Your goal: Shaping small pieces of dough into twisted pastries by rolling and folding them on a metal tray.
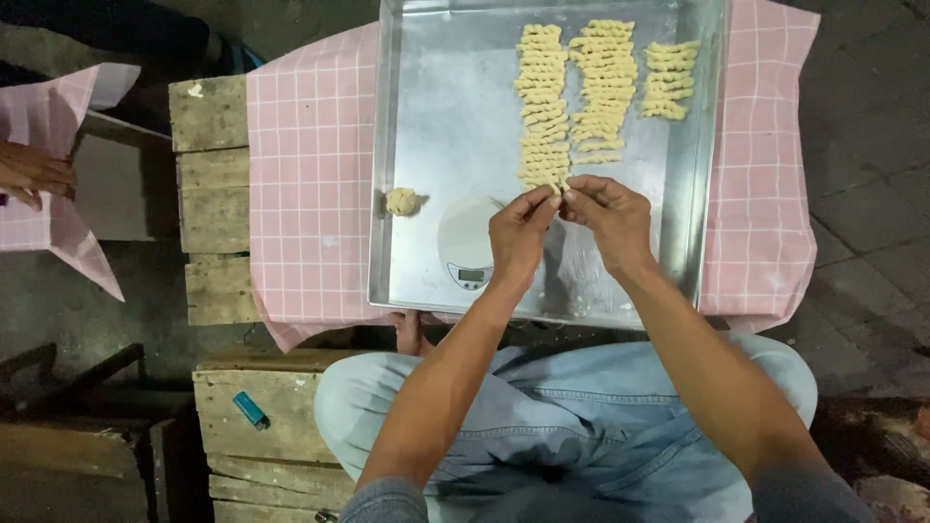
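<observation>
Pinching: both hands meet over the metal tray (436, 126), fingertips closed on one small twisted dough piece (561, 186).
Left hand (520, 237): thumb and forefinger nipped together on the left end of the piece; other fingers curled under.
Right hand (610, 215): thumb and forefinger nipped on the right end; remaining fingers loosely folded.
Piece position: between the two sets of fingertips, touching the bottom end of the left row (542, 102) of twists.
Rows, count: three rows of pale twisted dough in the tray; left row longest, middle row (604, 87) slightly shorter, right row (668, 79) shortest. Single twists per row too small to count surely.
Dough ball (402, 201), count: one, lying on the pink checked cloth (310, 174) just outside the tray's left wall.
Scale (469, 247), count: one, round and white with a small display, inside the tray, just left of the left hand.
Lighter (251, 411), count: one, blue, on a wooden crate (252, 436) near the person's knee.
Support: tray on the cloth, cloth over wooden planks (211, 184).
Other person: one hand (34, 174) at the far left edge, over a second pink cloth (58, 107); well apart from the tray.
</observation>
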